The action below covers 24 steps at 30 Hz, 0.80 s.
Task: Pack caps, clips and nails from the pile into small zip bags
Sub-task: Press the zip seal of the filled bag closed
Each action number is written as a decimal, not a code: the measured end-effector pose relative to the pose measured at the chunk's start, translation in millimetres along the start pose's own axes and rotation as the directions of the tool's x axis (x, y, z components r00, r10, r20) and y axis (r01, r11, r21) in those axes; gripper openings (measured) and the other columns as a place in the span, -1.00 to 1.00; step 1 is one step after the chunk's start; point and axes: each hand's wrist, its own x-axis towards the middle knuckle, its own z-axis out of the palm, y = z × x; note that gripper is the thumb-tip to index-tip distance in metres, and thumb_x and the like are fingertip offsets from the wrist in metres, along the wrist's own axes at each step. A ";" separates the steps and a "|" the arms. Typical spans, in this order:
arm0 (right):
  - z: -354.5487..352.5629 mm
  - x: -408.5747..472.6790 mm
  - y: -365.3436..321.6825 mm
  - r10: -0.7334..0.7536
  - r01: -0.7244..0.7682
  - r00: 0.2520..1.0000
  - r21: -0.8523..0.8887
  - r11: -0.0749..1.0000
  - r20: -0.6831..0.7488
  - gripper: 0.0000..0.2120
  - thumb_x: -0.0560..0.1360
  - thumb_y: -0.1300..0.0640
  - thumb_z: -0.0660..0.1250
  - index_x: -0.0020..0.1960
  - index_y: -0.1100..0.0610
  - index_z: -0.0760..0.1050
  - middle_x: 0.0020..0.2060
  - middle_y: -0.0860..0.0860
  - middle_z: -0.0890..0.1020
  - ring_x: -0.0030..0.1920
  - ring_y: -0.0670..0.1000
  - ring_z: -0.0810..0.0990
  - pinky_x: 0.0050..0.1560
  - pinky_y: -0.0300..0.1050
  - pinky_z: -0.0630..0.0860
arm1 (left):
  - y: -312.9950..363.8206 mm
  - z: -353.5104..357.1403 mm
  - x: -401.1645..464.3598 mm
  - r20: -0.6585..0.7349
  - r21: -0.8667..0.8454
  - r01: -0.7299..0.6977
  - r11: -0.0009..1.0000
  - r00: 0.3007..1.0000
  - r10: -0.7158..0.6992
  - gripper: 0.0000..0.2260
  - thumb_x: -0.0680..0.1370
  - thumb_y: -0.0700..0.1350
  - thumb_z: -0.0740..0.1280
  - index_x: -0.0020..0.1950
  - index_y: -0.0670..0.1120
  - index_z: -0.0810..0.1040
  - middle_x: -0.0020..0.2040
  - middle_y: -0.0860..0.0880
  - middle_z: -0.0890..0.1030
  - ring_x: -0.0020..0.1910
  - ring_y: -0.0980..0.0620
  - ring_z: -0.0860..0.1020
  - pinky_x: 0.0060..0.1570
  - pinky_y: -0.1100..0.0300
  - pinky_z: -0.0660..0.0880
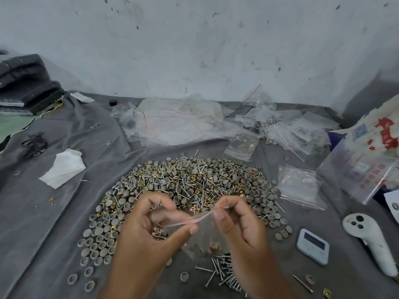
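1. You hold one small zip bag (pixel 200 231) above the near edge of the pile (pixel 185 190), both hands at its red-lined mouth.
2. Your left hand (pixel 146 231) pinches the left end of the mouth between thumb and fingers; your right hand (pixel 239 225) pinches the right end likewise. Judgement: the opposed grip spreads or closes the seal; which one cannot be told.
3. The bag hangs below the grip and already carries a few small pieces at its bottom; their kind is blurred.
4. The pile of grey caps, brass-coloured clips and nails lies on the grey cloth (pixel 43 212) covering the counter, directly beyond your hands, presumably kept within easy reach.
5. A separate cluster of nails (pixel 224 270) lies just below the bag, likely sorted for quick picking.
6. Empty zip bags (pixel 300 186) lie right of the pile; more bags (pixel 177 121) are heaped near the wall.
7. A white timer (pixel 313 246) and a white controller (pixel 371 244) rest at your right.
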 end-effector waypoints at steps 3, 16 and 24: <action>-5.0 -3.1 -1.4 0.009 -0.007 0.999 -0.045 0.999 0.035 -0.84 0.50 -0.19 0.33 -0.03 -0.14 0.57 -0.26 -0.13 0.58 -0.25 -0.13 0.51 -0.26 -0.22 0.47 | -3.7 -0.9 -1.1 -0.014 0.027 -0.042 0.999 0.999 0.042 -0.62 0.25 0.06 0.58 -0.14 0.11 0.42 -0.18 -0.10 0.73 -0.19 -0.10 0.70 -0.29 0.10 0.64; -35.2 8.7 -22.6 -0.122 0.267 0.945 -0.506 0.820 0.302 -0.79 0.52 -0.16 0.37 -0.03 -0.05 0.65 -0.15 -0.22 0.62 -0.07 -0.14 0.62 -0.05 -0.30 0.50 | -5.3 -4.1 -4.8 0.134 0.293 -0.281 0.914 0.958 0.252 -0.72 0.35 0.14 0.53 -0.11 0.21 0.45 -0.25 0.17 0.69 -0.26 0.17 0.69 -0.27 0.39 0.56; -38.0 15.1 -24.5 -0.180 0.354 0.926 -0.594 0.723 0.333 -0.79 0.56 -0.16 0.31 -0.10 -0.06 0.60 -0.19 -0.23 0.58 -0.13 -0.20 0.58 -0.12 -0.37 0.46 | -15.2 -2.8 -11.9 0.066 0.264 -0.059 0.963 0.997 0.043 -0.51 0.30 0.38 0.46 0.14 0.29 0.43 -0.01 0.26 0.69 0.09 0.24 0.64 0.02 0.26 0.55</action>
